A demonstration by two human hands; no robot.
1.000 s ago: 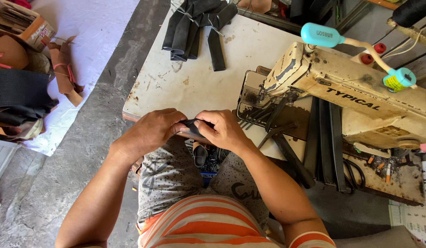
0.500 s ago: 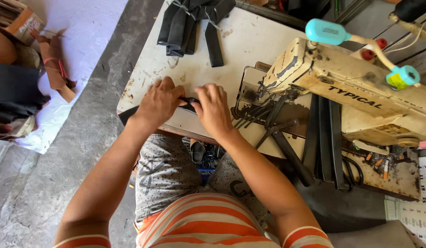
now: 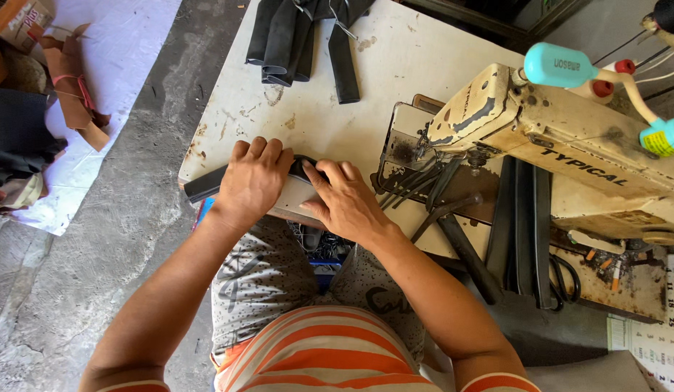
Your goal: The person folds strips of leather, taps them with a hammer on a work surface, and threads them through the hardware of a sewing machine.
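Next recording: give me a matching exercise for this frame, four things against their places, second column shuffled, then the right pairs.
Things:
1. long black strip
2. pile of black strips
3. cream industrial sewing machine
4. brown leather scraps

Places:
A. far edge of the worn white table
B. on the white sheet on the floor, left of the table
C. under the left hand and right hand, at the table's near edge
D. right side of the table

Pairs: 1-C, 2-A, 3-D, 4-B
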